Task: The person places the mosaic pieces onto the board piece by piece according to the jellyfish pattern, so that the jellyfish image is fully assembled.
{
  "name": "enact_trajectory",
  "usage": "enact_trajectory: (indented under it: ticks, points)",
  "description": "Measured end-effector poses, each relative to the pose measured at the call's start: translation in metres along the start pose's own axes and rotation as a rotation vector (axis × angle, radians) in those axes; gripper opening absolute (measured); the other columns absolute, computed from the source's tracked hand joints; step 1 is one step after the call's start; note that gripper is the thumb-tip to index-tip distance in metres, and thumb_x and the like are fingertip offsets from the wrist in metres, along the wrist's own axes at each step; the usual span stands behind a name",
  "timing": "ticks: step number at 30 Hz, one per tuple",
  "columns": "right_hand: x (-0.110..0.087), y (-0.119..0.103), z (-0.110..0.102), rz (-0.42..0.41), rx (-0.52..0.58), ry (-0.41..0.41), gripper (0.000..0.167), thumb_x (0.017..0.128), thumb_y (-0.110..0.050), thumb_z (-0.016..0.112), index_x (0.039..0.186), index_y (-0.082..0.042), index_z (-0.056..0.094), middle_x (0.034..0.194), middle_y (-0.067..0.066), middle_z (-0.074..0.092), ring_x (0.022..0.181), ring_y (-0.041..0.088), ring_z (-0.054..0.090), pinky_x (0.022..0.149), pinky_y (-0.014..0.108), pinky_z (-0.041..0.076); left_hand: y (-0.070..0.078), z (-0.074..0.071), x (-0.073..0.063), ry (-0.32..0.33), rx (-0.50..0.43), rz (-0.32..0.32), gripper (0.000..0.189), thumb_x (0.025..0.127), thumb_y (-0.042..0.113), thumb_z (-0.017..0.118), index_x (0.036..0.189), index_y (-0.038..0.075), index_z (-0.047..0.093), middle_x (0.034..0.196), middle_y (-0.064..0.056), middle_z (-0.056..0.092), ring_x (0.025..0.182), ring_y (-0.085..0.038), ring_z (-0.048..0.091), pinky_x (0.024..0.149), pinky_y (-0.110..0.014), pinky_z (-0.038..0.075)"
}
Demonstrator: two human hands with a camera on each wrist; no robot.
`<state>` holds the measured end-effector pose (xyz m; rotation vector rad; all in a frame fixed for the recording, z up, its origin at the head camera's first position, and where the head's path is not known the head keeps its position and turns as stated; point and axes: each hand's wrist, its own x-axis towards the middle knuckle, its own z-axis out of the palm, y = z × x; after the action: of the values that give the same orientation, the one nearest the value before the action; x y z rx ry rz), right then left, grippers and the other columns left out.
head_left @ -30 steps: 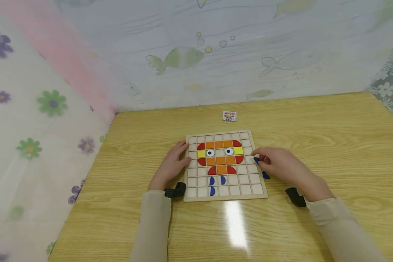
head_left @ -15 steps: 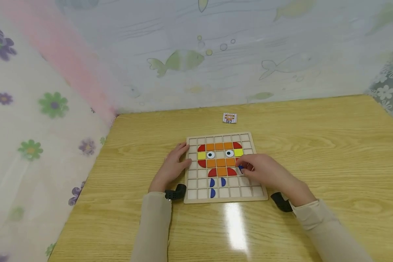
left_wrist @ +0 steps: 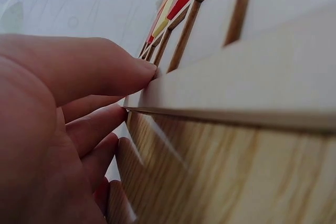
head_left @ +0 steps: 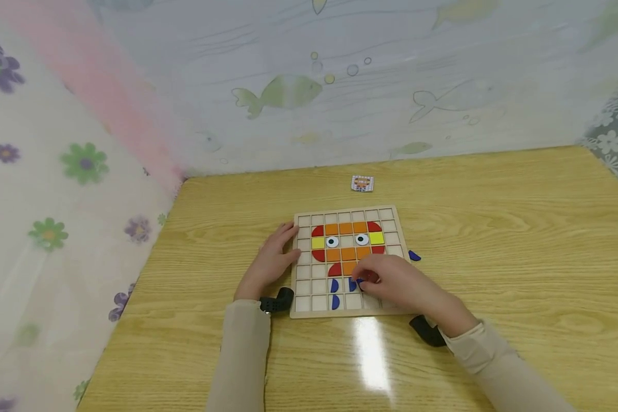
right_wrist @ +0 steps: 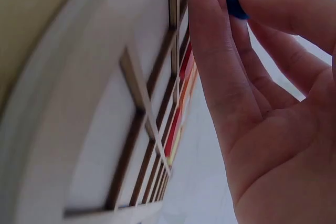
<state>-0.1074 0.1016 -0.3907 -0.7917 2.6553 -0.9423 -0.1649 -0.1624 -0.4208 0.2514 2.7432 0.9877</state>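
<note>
A square wooden grid board (head_left: pixel 305 315) lies on the table, bearing a pattern of red, orange and yellow tiles and two eye discs. My left hand (head_left: pixel 272 262) rests at its left edge; in the left wrist view the thumb (left_wrist: pixel 134 74) touches the rim, other fingertips beside the edge. My right hand (head_left: pixel 399 283) pinches a blue half-round tile (right_wrist: pixel 234 1) between thumb and finger, over the lower middle cells. Close by in the grid lie blue half-round tiles, one (head_left: pixel 335 285) above another (head_left: pixel 335 301), and a third (head_left: pixel 352 284) partly hidden by the fingers.
Another blue tile (head_left: pixel 414 256) lies on the table (head_left: pixel 515 229) just right of the board. A small picture card (head_left: pixel 362 183) with a similar pattern lies behind the board. A painted wall (head_left: pixel 371 114) borders the table's far edge.
My right hand has carried the blue half-round tile from beyond the board's right edge leftward to the lower middle cells. The left hand has stayed in place.
</note>
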Motion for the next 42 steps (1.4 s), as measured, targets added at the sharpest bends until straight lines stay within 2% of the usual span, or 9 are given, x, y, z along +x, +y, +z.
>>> enact_trajectory:
  ticks: [5,14,21,28,42]
  points:
    - [0.0,-0.002,0.005,-0.026,-0.002,-0.015,0.007,0.081,-0.016,0.063,0.086,-0.02,0.064,0.073,-0.016,0.054,0.068,0.004,0.049,0.063,0.024,0.043,0.002,0.0,0.0,0.003,-0.004,0.001,0.055,0.089,0.025,0.052,0.14,0.02,0.032,0.146,0.009,0.018,0.134,-0.014,0.008,0.106,-0.045,0.013]
    - [-0.001,-0.005,0.011,0.0,-0.016,-0.037,0.006,0.079,-0.018,0.065,0.085,-0.02,0.063,0.07,-0.017,0.054,0.066,0.001,0.05,0.063,0.023,0.043,0.003,-0.001,0.0,-0.004,-0.003,0.0,0.055,0.089,0.025,0.051,0.14,0.021,0.032,0.146,0.009,0.018,0.135,-0.013,0.007,0.106,-0.045,0.013]
    - [0.001,-0.007,0.013,0.002,-0.057,-0.022,0.005,0.079,-0.017,0.065,0.083,-0.02,0.065,0.069,-0.017,0.052,0.064,0.003,0.048,0.061,0.022,0.042,0.003,-0.001,0.0,-0.001,-0.003,0.003,0.055,0.089,0.026,0.051,0.14,0.021,0.031,0.147,0.008,0.018,0.135,-0.013,0.007,0.106,-0.045,0.012]
    - [0.0,-0.009,0.014,-0.009,-0.091,-0.02,0.005,0.078,-0.016,0.066,0.081,-0.02,0.065,0.069,-0.016,0.05,0.063,0.003,0.046,0.059,0.021,0.04,0.003,-0.002,-0.001,-0.008,-0.003,-0.003,0.055,0.089,0.025,0.051,0.14,0.02,0.032,0.147,0.008,0.018,0.135,-0.012,0.006,0.106,-0.045,0.012]
    - [0.0,-0.007,0.013,-0.059,-0.082,-0.037,0.006,0.079,-0.013,0.065,0.084,-0.018,0.066,0.072,-0.015,0.053,0.064,0.002,0.046,0.06,0.021,0.041,0.002,-0.002,0.0,-0.013,-0.007,-0.006,0.055,0.089,0.025,0.05,0.141,0.021,0.031,0.147,0.009,0.016,0.135,-0.014,0.006,0.106,-0.047,0.01]
